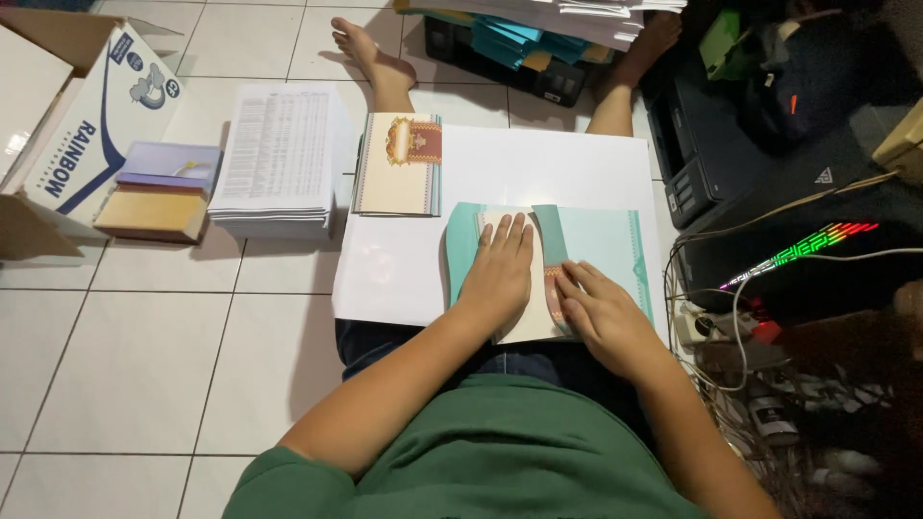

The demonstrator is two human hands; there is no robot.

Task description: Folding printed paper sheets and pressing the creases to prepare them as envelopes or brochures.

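A white tiled floor (144, 356) is filling the view, and a person in a green shirt is sitting on it with legs stretched out under a large white sheet (538, 163) that is lying across the lap. On that sheet, near its close edge, a teal cover (606, 245) is lying flat with a cream booklet (524, 322) on top of it. The left hand (498, 272) is pressing down flat on the booklet, fingers stretched out and close together, holding nothing. The right hand (601, 312) is resting just beside it, fingers slightly curled, fingertips touching a folded teal flap with a patterned strip (554, 288) that is running down the booklet; it is gripping nothing that can be seen.

Further up the sheet, a stack of cream covers (396, 163) with a red-and-gold emblem is sitting at its far left corner. Left of it, on the tiles, a pile of printed pages (279, 154) is lying, then a small stack of purple and tan books (159, 192), then an open cardboard box (87, 115). At the right, a black printer (711, 154), tangled cables (731, 327) and a dark case with a rainbow light strip (803, 248) are crowding the edge.
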